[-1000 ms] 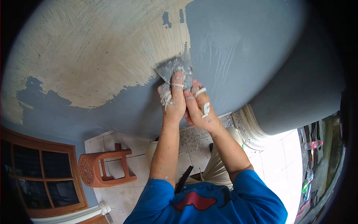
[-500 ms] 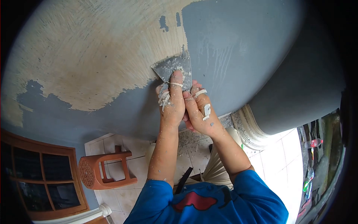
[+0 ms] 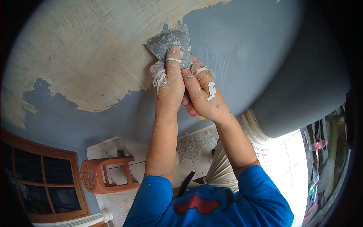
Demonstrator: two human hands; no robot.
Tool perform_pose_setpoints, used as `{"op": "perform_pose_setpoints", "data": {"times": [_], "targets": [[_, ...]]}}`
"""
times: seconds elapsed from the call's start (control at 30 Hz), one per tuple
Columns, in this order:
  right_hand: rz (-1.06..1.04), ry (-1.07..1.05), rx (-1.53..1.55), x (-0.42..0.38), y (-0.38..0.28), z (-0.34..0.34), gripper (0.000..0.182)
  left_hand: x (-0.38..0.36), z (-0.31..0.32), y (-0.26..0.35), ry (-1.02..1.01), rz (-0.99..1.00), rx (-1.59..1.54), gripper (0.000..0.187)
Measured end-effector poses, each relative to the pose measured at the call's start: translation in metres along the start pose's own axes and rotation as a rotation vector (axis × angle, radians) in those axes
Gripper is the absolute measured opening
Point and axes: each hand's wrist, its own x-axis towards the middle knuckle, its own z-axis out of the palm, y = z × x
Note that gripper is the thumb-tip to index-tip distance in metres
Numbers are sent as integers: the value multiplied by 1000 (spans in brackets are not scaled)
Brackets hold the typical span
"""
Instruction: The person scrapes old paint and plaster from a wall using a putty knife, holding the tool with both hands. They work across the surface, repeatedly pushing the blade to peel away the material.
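Observation:
A wide-bladed scraper (image 3: 160,41), speckled with grey and white paint flakes, lies against the wall with its edge pointing upward. My left hand (image 3: 170,89) is closed around it, thumb stretched along the blade. Pressed against the left one, my right hand (image 3: 204,90) is also closed on the scraper; the handle is hidden between them. Flakes of paint cling to both hands. Around the blade, grey paint (image 3: 234,41) covers the wall on the right and below, while a bare beige patch (image 3: 83,56) spreads to the left and above.
An orange plastic stool (image 3: 109,174) lies on its side on the tiled floor (image 3: 200,157), where paint chips are scattered. A wooden-framed window (image 3: 41,185) is at lower left. On the right stands a grey column (image 3: 302,90) with a cream moulded base (image 3: 255,126).
Both hands have pushed the scraper upward and slightly left along the wall. Grey paint beside the blade's path has come off, widening the beige patch.

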Motion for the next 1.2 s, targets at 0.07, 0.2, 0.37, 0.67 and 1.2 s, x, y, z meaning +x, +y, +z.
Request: {"op": "perform_pose_setpoints", "data": {"times": [0.07,0.2,0.37,0.67,1.2], "targets": [[-39,-27,7,-3,-1,-1,32,-3,0,2,3,-1,30,51],[13,-35,-21,-14,10,0,34,-8,-6,-24,34,57,-16,52],[-47,-50,-19,12,-13,-2,38,4,-1,5,-33,93,-18,51],[-122,44,-204,-18,15,-4,36,-5,-5,-26,-65,-6,56,50],[-12,201,19,-15,13,-20,36,9,21,-18,-179,45,99,46]]}}
